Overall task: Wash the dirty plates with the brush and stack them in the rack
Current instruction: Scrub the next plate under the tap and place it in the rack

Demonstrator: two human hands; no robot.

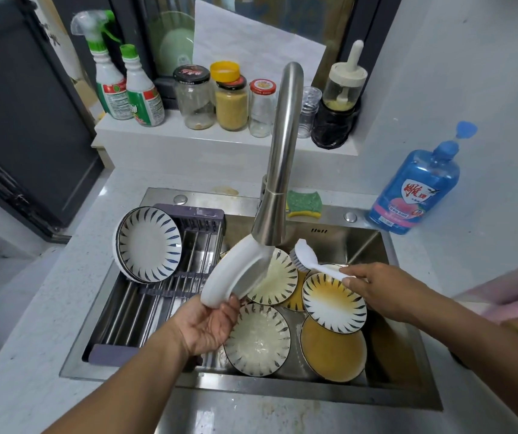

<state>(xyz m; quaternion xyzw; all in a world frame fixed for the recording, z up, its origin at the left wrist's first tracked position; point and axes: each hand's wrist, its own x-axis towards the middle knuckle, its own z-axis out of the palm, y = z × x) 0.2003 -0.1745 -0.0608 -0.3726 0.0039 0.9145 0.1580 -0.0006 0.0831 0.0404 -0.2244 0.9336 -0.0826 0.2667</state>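
Note:
My left hand [210, 324] grips the lower edge of a white plate [235, 274], held on edge under the faucet spout with its underside facing me; water runs down beside it. A white dish brush [306, 255] sits in my right hand [376, 286], which pinches the handle end, bristles just right of that plate. Several dirty plates lie in the sink: one with a yellow-stained centre [333, 303], a soapy one [257, 339], a mustard-coloured one [333, 353]. Clean striped plates [148, 245] lean upright in the rack [170, 274] at the sink's left.
The steel faucet [282, 158] rises over the sink's [408, 383] middle. A green-yellow sponge [303, 203] lies behind it and a blue soap bottle [420, 189] stands at the right. Jars and spray bottles line the ledge behind.

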